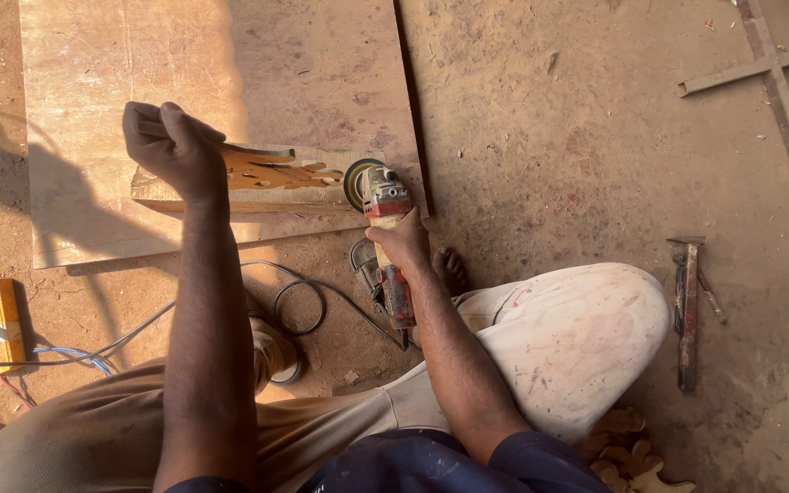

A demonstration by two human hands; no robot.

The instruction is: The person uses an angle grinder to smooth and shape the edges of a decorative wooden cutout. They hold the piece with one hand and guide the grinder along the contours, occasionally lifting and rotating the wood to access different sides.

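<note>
Pale, dusty trousers (568,338) cover the bent knees. Right hand (401,242) clenches the red, worn angle grinder (387,246), its round disc (358,183) touching the end of a carved wooden piece (267,173). Left hand (173,146) grips that piece's other end, steadying it on a flat plywood board (139,55) lying on the dirt floor (577,137).
</note>
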